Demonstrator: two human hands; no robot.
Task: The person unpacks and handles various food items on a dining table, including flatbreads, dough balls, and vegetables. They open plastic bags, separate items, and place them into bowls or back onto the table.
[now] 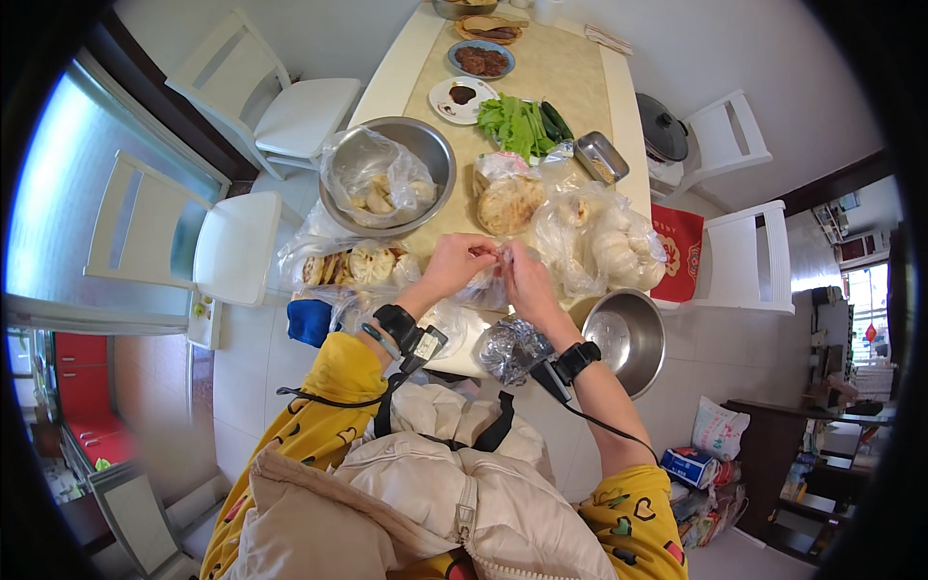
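Observation:
At the near end of the table, my left hand [458, 262] and my right hand [528, 281] meet, fingertips pinching the top of a clear plastic bag [484, 291]. The bag's contents are mostly hidden behind my hands. Left of them lies a clear bag of browned buns [373, 262]. Just beyond my hands is a round flatbread [510, 205] in a bag. White buns [627, 250] fill clear bags on the right. Below my right hand, a crumpled shiny plastic bundle [511, 351] rests near the table edge.
A steel basin [438, 156] holds bagged dumpling-like pieces. A steel bowl [627, 341] stands at the right corner. Farther up are leafy greens [511, 122], cucumbers [557, 119], a sauce plate [442, 107] and a small steel tray [602, 158]. White chairs [239, 246] flank the table [391, 69].

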